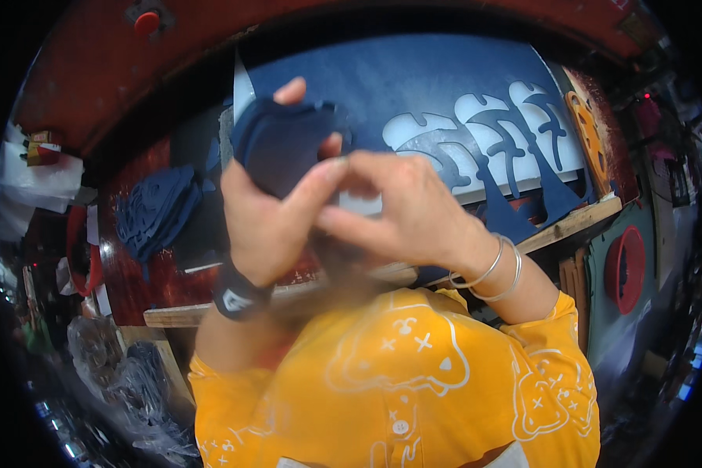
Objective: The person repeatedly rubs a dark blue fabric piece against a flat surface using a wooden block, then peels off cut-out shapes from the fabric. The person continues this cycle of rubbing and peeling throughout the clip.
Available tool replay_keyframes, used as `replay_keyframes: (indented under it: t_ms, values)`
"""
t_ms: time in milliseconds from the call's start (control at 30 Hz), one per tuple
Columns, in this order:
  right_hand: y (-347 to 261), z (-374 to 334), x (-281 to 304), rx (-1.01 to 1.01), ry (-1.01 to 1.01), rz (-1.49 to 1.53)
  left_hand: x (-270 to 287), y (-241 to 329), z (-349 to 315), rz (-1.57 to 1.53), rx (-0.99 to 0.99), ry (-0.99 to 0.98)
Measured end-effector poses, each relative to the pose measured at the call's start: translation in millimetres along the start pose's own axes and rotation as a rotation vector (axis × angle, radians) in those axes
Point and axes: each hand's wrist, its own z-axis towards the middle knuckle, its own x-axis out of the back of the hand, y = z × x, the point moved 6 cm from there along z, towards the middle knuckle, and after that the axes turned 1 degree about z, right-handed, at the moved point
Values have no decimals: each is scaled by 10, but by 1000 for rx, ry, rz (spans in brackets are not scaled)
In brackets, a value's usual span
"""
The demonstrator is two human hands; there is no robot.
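Observation:
My left hand grips a small stack of dark blue flat cut pieces, with its thumb at the near side and fingertips showing past the far and right edges. Close against the left thumb, my right hand has its fingers bent inward as in a pinch. Whatever lies between them is blurred, as is a dark patch just below. Beyond both hands is a large dark blue sheet. Curved cut-outs along its right part show a pale surface underneath.
A pile of blue cut pieces lies at left on the red worktop. An orange perforated strip rests at the right. Wooden edging runs along the front. Also around are a red basin, clear plastic bags and a red button.

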Motion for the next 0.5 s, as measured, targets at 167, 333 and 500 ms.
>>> replay_keyframes:
  t_ms: [167, 333, 500]
  values:
    - [37, 182, 141, 21, 153, -123, 77, 53, 259, -31, -68, -135]
    - [25, 192, -3, 153, 2, -247, 266, -80, 192, -59, 115, -149]
    - [95, 71, -2, 198, 28, -235, 1088, 186, 256, -20, 35, 57]
